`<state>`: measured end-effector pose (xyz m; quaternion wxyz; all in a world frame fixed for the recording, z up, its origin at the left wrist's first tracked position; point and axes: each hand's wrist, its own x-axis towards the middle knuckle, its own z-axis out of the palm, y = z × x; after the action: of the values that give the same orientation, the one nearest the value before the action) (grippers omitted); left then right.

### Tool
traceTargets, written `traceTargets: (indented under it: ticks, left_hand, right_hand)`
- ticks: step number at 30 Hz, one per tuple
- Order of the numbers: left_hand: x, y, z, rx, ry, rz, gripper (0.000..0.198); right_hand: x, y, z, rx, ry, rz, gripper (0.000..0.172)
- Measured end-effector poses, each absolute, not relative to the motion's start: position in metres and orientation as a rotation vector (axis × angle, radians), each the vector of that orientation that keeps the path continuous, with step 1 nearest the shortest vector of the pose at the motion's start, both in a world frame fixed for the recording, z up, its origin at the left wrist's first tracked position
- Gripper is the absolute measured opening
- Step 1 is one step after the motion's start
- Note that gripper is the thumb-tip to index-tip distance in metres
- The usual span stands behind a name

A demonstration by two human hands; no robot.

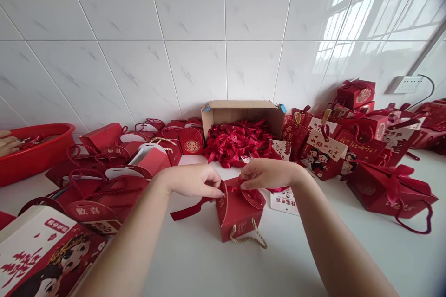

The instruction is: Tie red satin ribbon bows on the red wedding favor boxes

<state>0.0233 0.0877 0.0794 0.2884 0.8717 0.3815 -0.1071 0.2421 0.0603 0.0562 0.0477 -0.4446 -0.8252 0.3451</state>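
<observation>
A small red gift box (pixel 237 222) stands upright on the table in front of me, a gold rope handle (pixel 249 240) hanging at its front. Across its top runs a dark red ribbon (pixel 190 211), whose loose tail lies out to the left. My left hand (pixel 195 181) pinches the ribbon at the box's upper left edge, thumb and fingers together. Opposite it, my right hand (pixel 268 175) is closed on the ribbon at the top right. The fingers partly cover the ribbon, so I cannot tell how it is looped.
Behind the box, an open cardboard carton (pixel 244 105) spills a heap of red ribbons (pixel 237 141). Red gift boxes (pixel 104 137) crowd the left; finished-looking bags and a bowed box (pixel 386 190) stand right. A red basin (pixel 38 155) sits far left, against a tiled wall (pixel 195 4).
</observation>
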Motion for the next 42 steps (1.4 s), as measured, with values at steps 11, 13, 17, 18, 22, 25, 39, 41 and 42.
traceTargets:
  ticks: [11, 13, 17, 18, 22, 25, 39, 41, 42]
  left_hand:
    - [0.04, 0.084, 0.066, 2.423, 1.154, -0.305, 0.031]
    - [0.041, 0.084, 0.065, 2.429, 1.196, -0.296, 0.03]
    - [0.04, 0.086, 0.063, 2.41, 1.143, -0.323, 0.028]
    - [0.039, 0.087, 0.062, 2.406, 1.12, -0.321, 0.028]
    - [0.04, 0.091, 0.058, 2.41, 1.114, -0.253, 0.027]
    - [0.038, 0.093, 0.06, 2.424, 1.054, -0.204, 0.029]
    - [-0.007, 0.083, 0.103, 2.213, 1.137, 0.075, 0.033]
    - [-0.012, 0.082, 0.105, 2.227, 1.178, 0.133, 0.024]
    - [-0.014, 0.082, 0.107, 2.234, 1.179, 0.167, 0.023]
  right_hand:
    - [0.238, 0.063, 0.052, -1.508, -2.575, 1.018, 0.03]
    - [0.234, 0.063, 0.051, -1.649, -2.583, 0.924, 0.032]
    - [0.229, 0.064, 0.049, -1.716, -2.562, 0.878, 0.03]
    - [0.23, 0.064, 0.049, -1.698, -2.565, 0.888, 0.03]
    - [0.234, 0.066, 0.049, -1.665, -2.535, 0.976, 0.034]
    - [0.238, 0.063, 0.053, -1.595, -2.536, 0.984, 0.033]
    - [0.29, 0.037, 0.079, -1.488, -2.34, 1.031, 0.042]
    - [0.292, 0.033, 0.081, -1.512, -2.315, 1.011, 0.046]
    - [0.292, 0.031, 0.083, -1.502, -2.292, 1.024, 0.045]
